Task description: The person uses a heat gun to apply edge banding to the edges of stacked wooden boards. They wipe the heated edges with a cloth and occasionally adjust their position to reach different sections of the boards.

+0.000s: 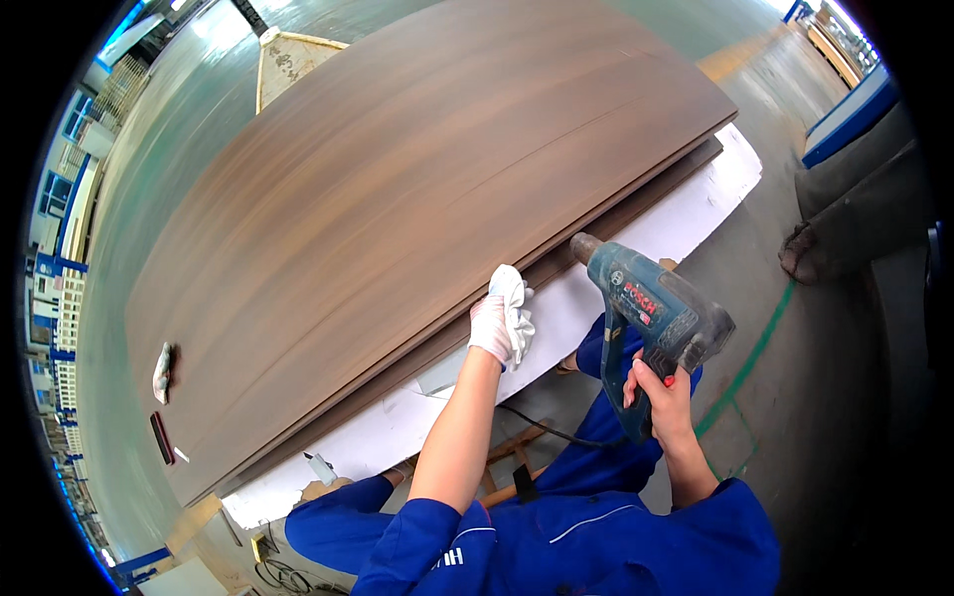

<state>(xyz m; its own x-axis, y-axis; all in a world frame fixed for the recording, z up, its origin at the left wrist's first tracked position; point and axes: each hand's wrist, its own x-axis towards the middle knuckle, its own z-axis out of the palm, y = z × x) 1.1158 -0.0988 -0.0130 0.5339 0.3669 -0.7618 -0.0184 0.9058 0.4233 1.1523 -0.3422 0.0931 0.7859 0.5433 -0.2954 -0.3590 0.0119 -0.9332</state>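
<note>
A large brown wood-grain panel [417, 199] lies flat in front of me, with another panel [646, 204] beneath its near edge. My left hand [490, 328], in a white glove, is closed on a bunched white cloth [515, 308] at that edge. Just to the right, my right hand [658, 395] grips the handle of a blue-green heat gun [651, 303]. Its metal nozzle [584, 245] points at the panel edge, a short way from the cloth. The right hand's fingers are partly hidden behind the handle.
On the panel's left end lie a crumpled rag [162, 373], a dark red-edged strip [161, 438] and a small white piece. A white sheet [730, 174] sticks out below the panels, with a utility knife [320, 468] on it. A black cord [556, 429] runs by my legs. Another person's legs [855, 199] are at the right.
</note>
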